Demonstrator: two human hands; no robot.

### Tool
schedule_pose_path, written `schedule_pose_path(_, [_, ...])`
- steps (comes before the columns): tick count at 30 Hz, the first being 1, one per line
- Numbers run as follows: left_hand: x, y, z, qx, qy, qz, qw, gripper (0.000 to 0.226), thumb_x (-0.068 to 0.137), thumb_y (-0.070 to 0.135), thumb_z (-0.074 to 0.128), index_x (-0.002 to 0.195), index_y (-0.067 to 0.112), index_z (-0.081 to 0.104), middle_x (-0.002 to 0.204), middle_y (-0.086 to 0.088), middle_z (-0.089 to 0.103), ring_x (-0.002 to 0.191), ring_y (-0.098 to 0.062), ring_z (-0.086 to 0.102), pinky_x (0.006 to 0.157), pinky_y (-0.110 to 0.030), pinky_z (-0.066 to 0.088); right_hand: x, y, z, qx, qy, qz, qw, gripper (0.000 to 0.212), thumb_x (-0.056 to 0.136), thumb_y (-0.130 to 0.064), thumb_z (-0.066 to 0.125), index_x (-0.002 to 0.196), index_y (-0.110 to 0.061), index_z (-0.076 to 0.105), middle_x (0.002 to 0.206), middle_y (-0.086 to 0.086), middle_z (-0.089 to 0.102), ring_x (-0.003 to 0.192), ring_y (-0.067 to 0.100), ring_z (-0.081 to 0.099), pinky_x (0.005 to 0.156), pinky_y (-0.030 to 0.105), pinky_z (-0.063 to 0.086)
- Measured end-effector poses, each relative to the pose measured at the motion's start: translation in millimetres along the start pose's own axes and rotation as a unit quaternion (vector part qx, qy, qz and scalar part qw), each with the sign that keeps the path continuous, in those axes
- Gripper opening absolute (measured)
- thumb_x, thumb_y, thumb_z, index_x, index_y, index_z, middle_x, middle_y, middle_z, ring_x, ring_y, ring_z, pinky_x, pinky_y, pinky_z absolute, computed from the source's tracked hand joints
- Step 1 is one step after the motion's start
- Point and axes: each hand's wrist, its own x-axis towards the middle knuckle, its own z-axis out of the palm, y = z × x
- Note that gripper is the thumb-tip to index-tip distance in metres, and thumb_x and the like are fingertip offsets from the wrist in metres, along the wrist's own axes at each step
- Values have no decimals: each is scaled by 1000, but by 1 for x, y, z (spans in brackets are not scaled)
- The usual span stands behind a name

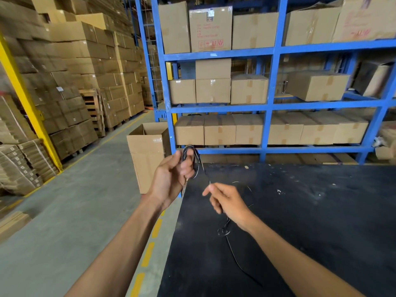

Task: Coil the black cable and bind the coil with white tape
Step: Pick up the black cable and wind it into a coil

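Black cable is gathered into a few small loops in the left hand, whose fingers are closed around the bundle just past the near-left corner of the dark surface. From those loops a single strand runs down and to the right into the right hand, which pinches it between thumb and fingertips above the surface. The rest of the cable trails loose over the surface: a thin curve shows beyond the right hand, a small tangle lies below the wrist, and one line continues toward the near edge. Against the dark top the strand is hard to follow in places. Both forearms are bare and reach in from the bottom of the view. Beyond the surface stands a blue shelving rack loaded with brown cardboard boxes, and an open carton sits on the concrete floor beside it. Stacks of cartons fill the left side
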Motion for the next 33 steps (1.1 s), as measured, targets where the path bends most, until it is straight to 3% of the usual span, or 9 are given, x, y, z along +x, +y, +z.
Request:
schedule_pose_path(4, [15, 8, 0, 164, 55, 113, 979, 34, 102, 19, 37, 121, -1, 58, 72, 1, 46, 65, -13, 42, 66, -23, 42, -25, 6, 20, 1, -122, 19, 992, 35, 101, -40, 46, 98, -18, 72, 54, -7, 54, 46, 9, 48, 54, 22, 43])
schedule_pose_path(7, [22, 6, -15, 416, 75, 157, 893, 22, 101, 11, 43, 110, 0, 60, 76, -1, 51, 71, -11, 47, 72, -20, 43, -33, -6, 23, -22, -166, -9, 986, 35, 103, -43, 45, 92, -25, 73, 54, -11, 34, 50, 12, 28, 49, 26, 25])
schedule_pose_path(11, [10, -9, -54, 683, 0, 75, 726, 19, 97, 1, 41, 82, 3, 53, 75, -19, 56, 67, -33, 49, 65, -38, 44, -24, -39, 10, -49, -41, -105, 992, 32, 101, -41, 49, 77, -31, 68, 48, -12, 32, 46, 5, 26, 46, 18, 20])
schedule_pose_path(15, [-16, -21, -78, 749, -31, -21, 662, 23, 94, 3, 41, 77, 19, 46, 68, -6, 52, 63, -32, 44, 60, -40, 42, -4, -75, -16, -17, 47, -144, 988, 37, 103, -30, 42, 69, -29, 58, 44, -14, 33, 40, 0, 25, 42, 13, 21])
schedule_pose_path(17, [-26, -24, -79, 712, -23, -103, 695, 28, 92, 4, 40, 78, 22, 56, 68, 0, 54, 60, -19, 48, 60, -32, 41, 7, -89, -27, 13, 77, -151, 985, 40, 104, -29, 38, 69, -28, 57, 45, -15, 33, 40, -1, 24, 41, 13, 22])
schedule_pose_path(21, [-39, -7, -68, 352, 24, -194, 915, 14, 73, 14, 42, 65, 8, 51, 59, -6, 39, 46, -13, 24, 50, -28, 20, 29, -100, -53, -10, 217, -126, 968, 40, 107, -33, 38, 74, -20, 58, 43, -15, 32, 38, 1, 27, 42, 14, 24])
schedule_pose_path(23, [-41, 13, -60, 143, 0, -179, 973, 12, 71, 13, 46, 61, 13, 52, 53, 3, 29, 48, -16, 16, 47, -27, 19, 36, -91, -59, -60, 264, -83, 959, 41, 106, -34, 40, 72, -20, 59, 39, -16, 38, 40, -2, 38, 50, 15, 28])
schedule_pose_path(28, [-33, 53, -30, -87, -27, -68, 994, 11, 83, 17, 56, 72, 13, 56, 61, 5, 22, 52, -11, 20, 48, -22, 27, 34, -57, -39, -120, 233, 34, 964, 41, 102, -29, 51, 64, -25, 66, 54, -17, 50, 57, -1, 46, 58, 19, 35])
schedule_pose_path(33, [1, 69, -21, -115, 96, 94, 984, 25, 102, 22, 36, 100, 10, 57, 63, 6, 32, 54, -8, 29, 54, -18, 32, 1, -47, 10, -190, -19, 40, 981, 37, 102, -33, 50, 74, -23, 71, 58, -16, 57, 47, -4, 47, 54, 21, 33])
